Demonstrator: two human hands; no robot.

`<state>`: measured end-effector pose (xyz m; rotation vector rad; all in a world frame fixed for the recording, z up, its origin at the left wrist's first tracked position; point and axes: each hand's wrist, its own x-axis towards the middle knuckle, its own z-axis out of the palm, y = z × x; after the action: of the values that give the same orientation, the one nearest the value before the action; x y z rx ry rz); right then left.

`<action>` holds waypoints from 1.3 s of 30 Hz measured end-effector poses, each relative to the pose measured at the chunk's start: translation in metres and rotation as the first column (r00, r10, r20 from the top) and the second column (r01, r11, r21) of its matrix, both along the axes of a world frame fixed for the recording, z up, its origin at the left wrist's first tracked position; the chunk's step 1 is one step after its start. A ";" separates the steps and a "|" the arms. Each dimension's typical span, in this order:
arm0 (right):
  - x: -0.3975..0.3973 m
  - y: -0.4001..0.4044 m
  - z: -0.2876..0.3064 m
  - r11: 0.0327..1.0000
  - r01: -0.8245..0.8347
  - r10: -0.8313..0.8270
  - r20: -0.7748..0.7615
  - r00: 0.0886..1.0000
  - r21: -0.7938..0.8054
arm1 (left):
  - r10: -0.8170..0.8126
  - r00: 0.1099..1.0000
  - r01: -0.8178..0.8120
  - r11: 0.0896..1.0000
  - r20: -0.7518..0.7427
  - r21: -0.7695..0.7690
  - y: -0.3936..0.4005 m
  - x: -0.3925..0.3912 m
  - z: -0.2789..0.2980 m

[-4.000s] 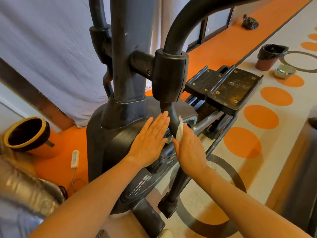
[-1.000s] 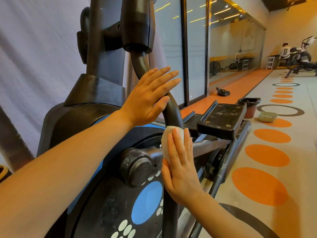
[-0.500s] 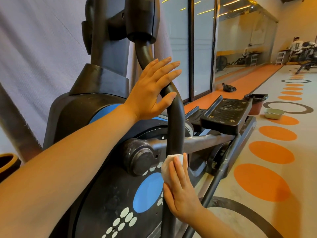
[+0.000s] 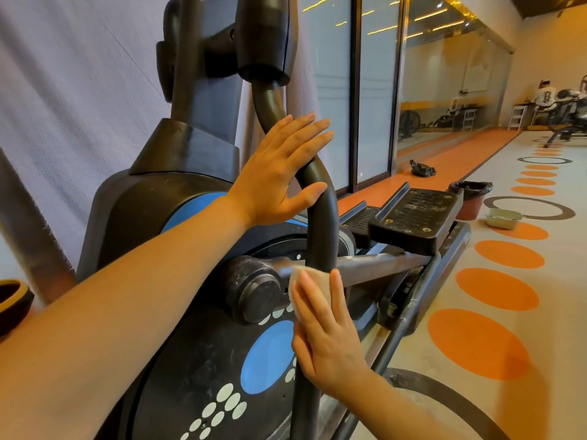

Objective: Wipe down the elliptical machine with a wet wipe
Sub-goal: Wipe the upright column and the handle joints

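While the wipe sits low on the black bar, this is how things look, biggest first.

Elliptical machine (image 4: pixel 178 217): it fills the left and middle of the frame, black with blue spots. Its top is cut off at the upper edge.

Floor (image 4: pixel 428 344): pale with orange dots, on the right side.

Curved bar (image 4: pixel 320 223): a black tube that runs down the middle of the frame.

Foot pedal (image 4: pixel 413 217): flat and black, right of the middle. It looks dusty.

Left hand (image 4: pixel 279 176): in the middle, a bit high. It is flat and spread wide, palm on the curved bar. Its fingers (image 4: pixel 305 128) hold nothing.

Right hand (image 4: pixel 324 331): low in the middle. Its fingers lie nearly straight and press the wet wipe (image 4: pixel 297 279) against the bar, just beside the round hub (image 4: pixel 254 289).

What could go wrong: I think the bar could swing if the left hand lets go, and fingers could get pinched near the hub. The wipe could slip out too, since it is only pressed and not gripped.

Hard to see: most of the wipe hides under the fingers, so I cannot tell how dirty it is. The back of the bar is hidden.

Small things: a bin (image 4: pixel 470 198) and a little tray (image 4: pixel 503 217) sit far off at the right.
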<state>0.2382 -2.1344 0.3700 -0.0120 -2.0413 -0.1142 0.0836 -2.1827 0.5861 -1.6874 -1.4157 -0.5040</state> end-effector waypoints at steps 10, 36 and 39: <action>0.002 -0.003 -0.008 0.993 0.091 -0.091 0.009 0.996 0.069 | -0.008 1.000 0.008 1.000 0.026 0.030 0.002 0.002 -0.003; -0.001 0.037 -0.009 0.897 -0.142 0.083 0.157 0.984 0.419 | 0.036 0.992 -0.039 0.999 0.118 0.025 -0.003 0.009 -0.014; 0.001 0.038 -0.024 0.881 -0.145 0.057 0.202 0.978 0.450 | 0.045 0.992 -0.047 0.999 0.118 0.014 -0.006 0.011 -0.015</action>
<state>0.2388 -2.0965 0.3456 0.4198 -2.1451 -0.5539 0.0945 -2.1885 0.5711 -1.6308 -1.5276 -0.5964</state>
